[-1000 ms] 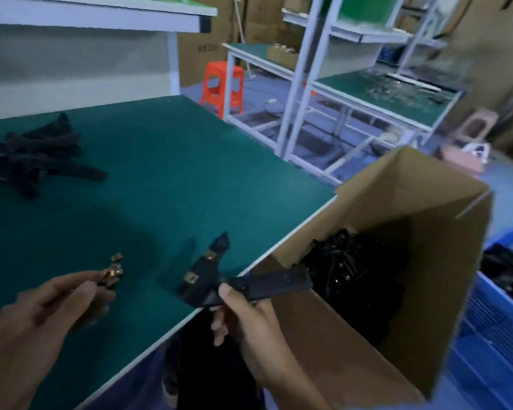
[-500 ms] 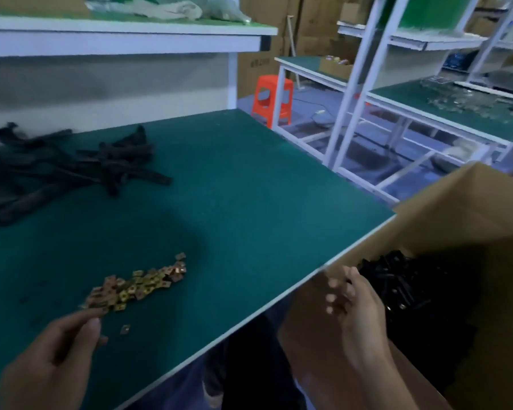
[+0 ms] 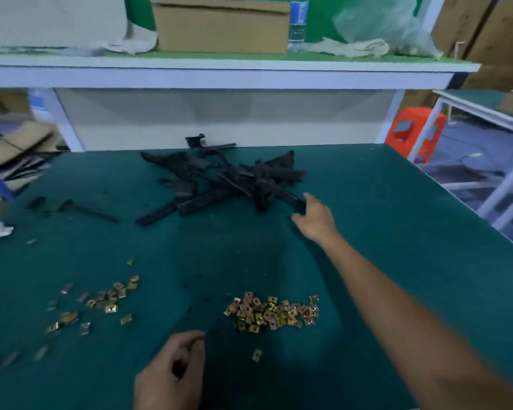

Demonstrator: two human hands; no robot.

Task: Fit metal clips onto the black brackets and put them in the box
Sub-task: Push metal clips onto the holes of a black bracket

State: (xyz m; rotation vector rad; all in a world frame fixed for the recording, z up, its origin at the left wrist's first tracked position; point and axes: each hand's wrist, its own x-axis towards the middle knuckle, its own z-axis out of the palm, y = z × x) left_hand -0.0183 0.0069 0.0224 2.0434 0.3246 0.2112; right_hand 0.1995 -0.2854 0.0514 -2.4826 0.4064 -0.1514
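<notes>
Obs. The right hand (image 3: 317,220) is stretched across the green-topped table (image 3: 412,247) to the heap of black moulded plastic brackets (image 3: 219,179) at the far side. Its fingers (image 3: 310,199) and thumb curl about the near end of one long black bracket (image 3: 282,195) that juts from the heap toward them, forefinger over the end and thumb under it. It reads as a pinch. It is probably taken at the end because that is the only part free of the tangle. The rest lies across its neighbours just beyond the fingertips.

The left hand (image 3: 172,374) hovers low at the near edge, fingers (image 3: 191,340) curled in, thumb to forefinger. I cannot tell whether a clip sits between them, as the view there is blurred.

The main heap of small brass-coloured square metal clips (image 3: 271,315) lies just right of the left fingers and a little beyond them. One stray clip (image 3: 256,355) lies nearer still. A thinner scatter of the same clips (image 3: 101,300) lies well to the left of those fingers.

Judgement: the step in hand is fetching the next bracket. The stock seems laid out so each hand serves its own supply, with brackets far off for the long reach and clips close in for fine picking.

Risk: a straight pull may drag neighbouring brackets along with it.
</notes>
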